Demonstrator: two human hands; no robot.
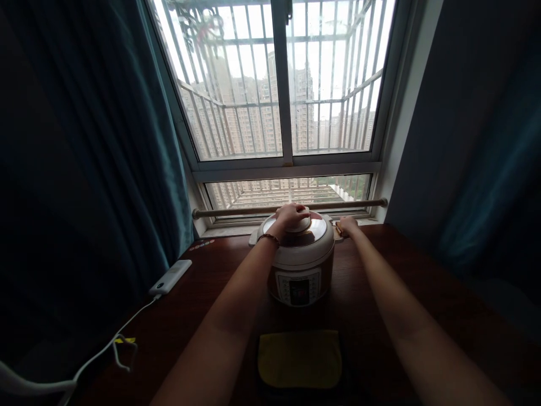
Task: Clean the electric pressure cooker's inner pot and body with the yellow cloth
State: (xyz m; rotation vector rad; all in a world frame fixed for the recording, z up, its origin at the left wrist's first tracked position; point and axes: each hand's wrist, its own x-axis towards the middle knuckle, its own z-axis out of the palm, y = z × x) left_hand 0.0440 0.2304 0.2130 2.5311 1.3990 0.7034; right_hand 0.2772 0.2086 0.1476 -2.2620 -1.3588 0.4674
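Note:
A white and brown electric pressure cooker [302, 256] stands upright on the dark table, with its control panel facing me. My left hand [291, 215] is closed over the handle on top of its lid [316, 230]. The lid sits on the cooker body. At the cooker's right side, my right hand [349, 225] is closed by the white side handle [338, 237]. A small tan-brown thing [339, 228] shows at its fingers; its kind is too small to tell. In front of the cooker lies a flat yellow cloth-like piece [299, 359] with a dark border.
A white power strip [171, 276] with a white cord [137, 309] lies on the table [203, 316] at the left. Behind the cooker runs a horizontal rail [236, 212] before the barred window. Blue curtains [139, 113] hang at both sides.

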